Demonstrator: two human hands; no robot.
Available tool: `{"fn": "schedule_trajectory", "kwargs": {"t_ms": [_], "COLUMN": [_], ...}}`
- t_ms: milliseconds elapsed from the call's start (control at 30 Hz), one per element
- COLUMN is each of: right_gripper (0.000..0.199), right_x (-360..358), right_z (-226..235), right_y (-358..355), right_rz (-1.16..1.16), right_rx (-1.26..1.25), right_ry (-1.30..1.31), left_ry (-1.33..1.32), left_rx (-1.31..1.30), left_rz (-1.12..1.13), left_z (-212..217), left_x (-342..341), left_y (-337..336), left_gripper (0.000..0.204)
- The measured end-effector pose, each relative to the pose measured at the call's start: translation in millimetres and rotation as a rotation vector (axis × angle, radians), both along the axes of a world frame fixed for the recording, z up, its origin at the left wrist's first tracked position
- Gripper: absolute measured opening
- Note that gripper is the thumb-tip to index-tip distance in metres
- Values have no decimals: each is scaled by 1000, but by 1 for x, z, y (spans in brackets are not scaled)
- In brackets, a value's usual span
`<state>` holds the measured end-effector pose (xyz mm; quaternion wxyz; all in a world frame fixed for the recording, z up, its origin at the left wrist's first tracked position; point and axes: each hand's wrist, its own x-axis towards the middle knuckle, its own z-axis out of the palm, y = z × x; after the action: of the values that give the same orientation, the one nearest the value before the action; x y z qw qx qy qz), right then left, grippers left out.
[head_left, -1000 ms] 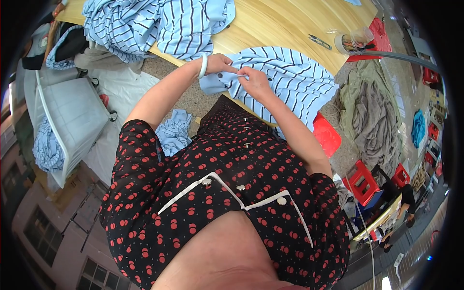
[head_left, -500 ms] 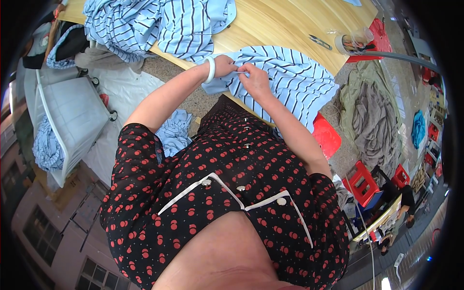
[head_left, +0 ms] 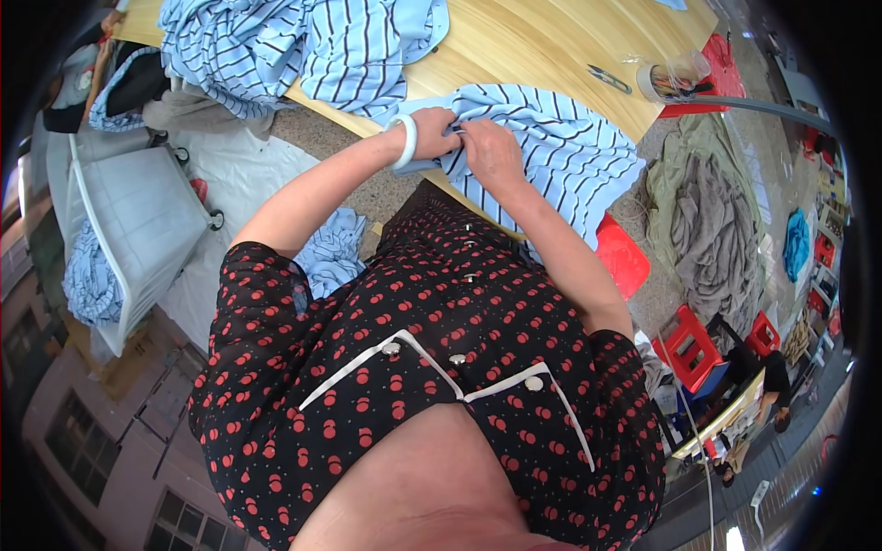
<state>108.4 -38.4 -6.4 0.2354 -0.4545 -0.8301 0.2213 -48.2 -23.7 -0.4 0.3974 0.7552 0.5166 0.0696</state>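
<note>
A light blue garment with dark stripes (head_left: 574,151) lies over the near edge of the wooden table (head_left: 524,46), part of it hanging down. My left hand (head_left: 432,133), with a pale bangle on the wrist, is closed on the garment's edge. Right beside it my right hand (head_left: 494,154) pinches the same edge, and the fingertips of both hands nearly meet. The bit of cloth between them is mostly hidden by my fingers. Further left on the table, a heap of the same striped cloth (head_left: 354,55) is piled up.
Thread snips (head_left: 609,79) and a clear tub of tools (head_left: 657,83) rest at the table's right. A red stool (head_left: 620,257) stands below the right edge. Grey cloth (head_left: 712,230) is heaped on the floor to the right; a white wheeled cart (head_left: 147,202) stands left.
Both hands have shifted slightly and turned over the garment's edge, with the right hand's back now more in view. The cloth near my fingers has bunched a little.
</note>
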Motion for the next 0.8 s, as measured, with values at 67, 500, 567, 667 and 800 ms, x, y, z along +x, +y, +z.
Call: {"fn": "schedule_trajectory", "kwargs": {"t_ms": [67, 500, 567, 667, 800], "right_gripper": [8, 5, 4, 6, 14], "right_x": [0, -2, -1, 3, 9], "right_z": [0, -6, -7, -6, -2], "right_y": [0, -1, 1, 3, 6], "right_rz": [-9, 13, 13, 16, 58], "right_rx": [-3, -79, -79, -148, -309], "right_ry": [-12, 85, 127, 179, 201], "left_ry": [5, 6, -23, -90, -159], "left_rx": [-16, 160, 170, 155, 140], "left_rz": [25, 102, 89, 54, -39], "left_z": [-3, -8, -8, -6, -15], "left_x": [3, 8, 6, 2, -8], "left_y": [-2, -12, -12, -10, -5], "left_gripper": [26, 9, 9, 10, 12]}}
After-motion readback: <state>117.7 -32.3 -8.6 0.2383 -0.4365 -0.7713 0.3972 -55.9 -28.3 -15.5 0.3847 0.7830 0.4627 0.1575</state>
